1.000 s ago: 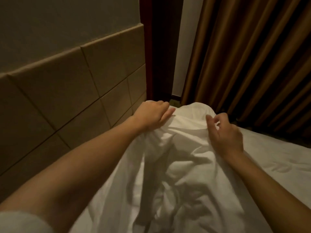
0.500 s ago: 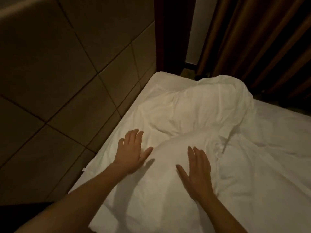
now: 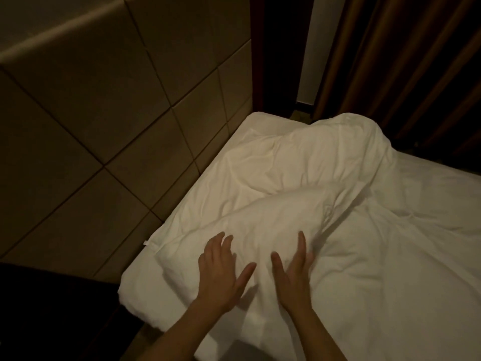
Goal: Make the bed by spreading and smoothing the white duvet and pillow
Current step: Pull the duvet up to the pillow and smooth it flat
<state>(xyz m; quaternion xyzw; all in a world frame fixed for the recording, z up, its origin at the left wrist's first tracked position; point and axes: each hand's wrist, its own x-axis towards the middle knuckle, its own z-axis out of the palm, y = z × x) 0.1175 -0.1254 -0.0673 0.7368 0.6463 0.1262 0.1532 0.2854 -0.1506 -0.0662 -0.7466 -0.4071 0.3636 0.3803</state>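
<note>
Headboard [image 3: 125, 105] panels, padded and tan, filled the left of your view, and the white duvet [image 3: 299, 173] lay bunched against their foot at the bed's far left corner, where it would need to be before it could be drawn flat. Just right of the panels, near you, your left hand [image 3: 218, 272] lay flat on a raised fold of the duvet, fingers spread and thumb angled out toward the other hand, gripping nothing; that looked like a pressing-down posture, meant to push air and creases out of the hump. Beside it, close but apart, your right hand [image 3: 294, 272] rested on the same fold, its fingers straight and together, tilted more onto its edge, pinching nothing either. Further right the bedding ran smoother toward the curtain [image 3: 406, 63] hanging along the far side.

You could not tell whether the swell under your palms was the pillow or only doubled duvet, since all of it was white and dimly lit. The near edge of the bed was cut off by the frame, and the dark area at the near left showed no detail.
</note>
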